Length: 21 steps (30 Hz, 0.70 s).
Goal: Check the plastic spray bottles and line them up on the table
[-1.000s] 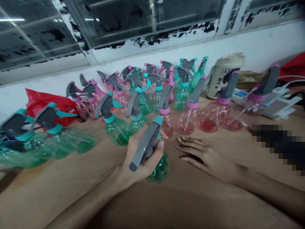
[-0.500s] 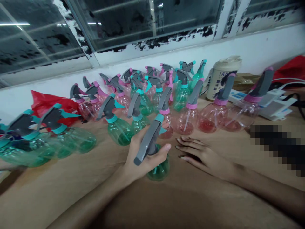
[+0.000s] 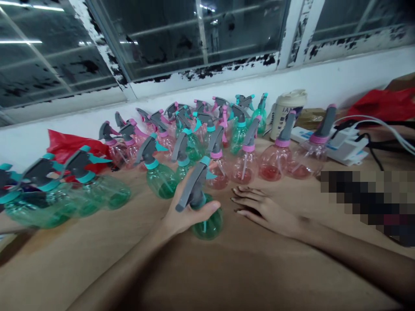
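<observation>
My left hand [image 3: 181, 211] is wrapped round the neck of a green spray bottle [image 3: 207, 222] with a grey trigger head and teal collar, standing on the brown table [image 3: 246, 268]. My right hand [image 3: 262, 207] lies flat on the table just to the right of that bottle, fingers stretched out toward it and holding nothing. Right behind both hands stand several green and pink spray bottles [image 3: 194, 138] in rows.
More green bottles [image 3: 65, 190] lie at the left by a red bag [image 3: 74, 144]. A lidded cup [image 3: 285, 112], a power strip [image 3: 340, 142] with cables and another red bag [image 3: 382, 106] sit at the back right. A windowed wall closes the far edge.
My left hand has slid lower on the green bottle's neck, thumb loosened, and the bottle has settled on the table. The view has tilted and pulled back slightly. My right hand has stayed flat.
</observation>
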{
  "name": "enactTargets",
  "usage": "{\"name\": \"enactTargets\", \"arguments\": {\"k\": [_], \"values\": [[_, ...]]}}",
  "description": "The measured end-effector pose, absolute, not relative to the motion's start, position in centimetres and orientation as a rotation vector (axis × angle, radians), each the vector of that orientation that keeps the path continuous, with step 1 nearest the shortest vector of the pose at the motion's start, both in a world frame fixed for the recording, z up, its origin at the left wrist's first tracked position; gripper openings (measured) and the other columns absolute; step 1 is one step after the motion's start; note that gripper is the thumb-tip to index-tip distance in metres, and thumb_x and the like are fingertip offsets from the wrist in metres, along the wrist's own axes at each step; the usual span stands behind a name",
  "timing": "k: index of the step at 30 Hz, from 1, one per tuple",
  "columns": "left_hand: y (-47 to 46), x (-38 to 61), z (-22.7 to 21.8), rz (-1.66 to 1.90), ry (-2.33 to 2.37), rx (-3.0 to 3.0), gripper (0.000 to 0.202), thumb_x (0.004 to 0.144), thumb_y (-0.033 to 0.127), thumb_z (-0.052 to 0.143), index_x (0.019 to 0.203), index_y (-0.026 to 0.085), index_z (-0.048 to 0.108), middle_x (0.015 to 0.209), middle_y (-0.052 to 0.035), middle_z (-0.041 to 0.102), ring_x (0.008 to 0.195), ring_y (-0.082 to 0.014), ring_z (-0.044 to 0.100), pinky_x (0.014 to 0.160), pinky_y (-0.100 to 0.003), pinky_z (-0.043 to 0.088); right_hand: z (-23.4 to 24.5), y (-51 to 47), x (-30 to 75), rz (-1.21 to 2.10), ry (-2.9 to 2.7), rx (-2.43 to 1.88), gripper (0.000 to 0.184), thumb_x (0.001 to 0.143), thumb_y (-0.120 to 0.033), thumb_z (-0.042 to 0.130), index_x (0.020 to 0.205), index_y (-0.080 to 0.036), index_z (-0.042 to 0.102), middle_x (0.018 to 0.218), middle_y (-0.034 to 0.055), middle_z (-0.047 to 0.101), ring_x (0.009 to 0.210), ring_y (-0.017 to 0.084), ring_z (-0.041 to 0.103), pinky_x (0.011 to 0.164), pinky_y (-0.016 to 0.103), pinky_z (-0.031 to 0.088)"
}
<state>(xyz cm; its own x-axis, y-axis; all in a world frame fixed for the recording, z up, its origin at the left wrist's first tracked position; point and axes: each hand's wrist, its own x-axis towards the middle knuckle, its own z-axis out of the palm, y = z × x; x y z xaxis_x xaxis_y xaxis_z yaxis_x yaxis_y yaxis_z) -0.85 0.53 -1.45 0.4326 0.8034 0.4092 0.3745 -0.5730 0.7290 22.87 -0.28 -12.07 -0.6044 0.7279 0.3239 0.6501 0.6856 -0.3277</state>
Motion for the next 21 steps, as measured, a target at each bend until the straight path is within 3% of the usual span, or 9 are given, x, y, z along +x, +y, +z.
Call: {"name": "enactTargets", "arguments": {"k": [4,9,15,21], "values": [[0.5,-1.2,-2.3,1.073,1.013,1.979,0.06,0.069,0.038,0.067,0.124,0.026,0.047,0.105,-0.0089,0.064,0.092,-0.029,0.062,0.081,-0.045,0.051,-12.2,-0.3,22.7,0.215,-2.44,-1.067,0.036,0.092,-0.035,0.045,0.124,-0.021,0.054,0.132,0.0056,0.054,0.127,0.021,0.043,0.105,0.044,0.036],[-0.2,-1.8,-4.2,1.222,1.133,1.939,0.063,0.068,0.04,0.07,0.124,0.025,0.046,0.118,-0.0092,0.059,0.106,-0.0298,0.057,0.092,-0.044,0.045,-12.1,-0.3,22.6,0.185,-2.446,-1.061,0.037,0.093,-0.036,0.044,0.125,-0.02,0.054,0.13,0.0061,0.055,0.125,0.022,0.044,0.104,0.044,0.037],[-2.1,-1.6,-5.7,1.301,1.249,1.963,0.043,0.074,0.039,0.067,0.11,0.02,0.055,0.109,-0.0085,0.064,0.104,-0.0262,0.058,0.093,-0.04,0.044,-11.9,-0.3,22.6,0.148,-2.453,-1.066,0.038,0.093,-0.036,0.042,0.124,-0.018,0.054,0.129,0.0066,0.056,0.124,0.022,0.045,0.104,0.043,0.037],[-3.5,-2.5,-4.7,1.306,1.455,2.019,0.026,0.076,0.036,0.067,0.096,0.019,0.062,0.094,-0.0053,0.067,0.09,-0.0237,0.062,0.082,-0.037,0.047,-11.8,-0.2,22.7,0.131,-2.482,-1.059,0.038,0.094,-0.037,0.04,0.122,-0.018,0.056,0.13,0.0081,0.056,0.123,0.022,0.047,0.104,0.043,0.037]]}}
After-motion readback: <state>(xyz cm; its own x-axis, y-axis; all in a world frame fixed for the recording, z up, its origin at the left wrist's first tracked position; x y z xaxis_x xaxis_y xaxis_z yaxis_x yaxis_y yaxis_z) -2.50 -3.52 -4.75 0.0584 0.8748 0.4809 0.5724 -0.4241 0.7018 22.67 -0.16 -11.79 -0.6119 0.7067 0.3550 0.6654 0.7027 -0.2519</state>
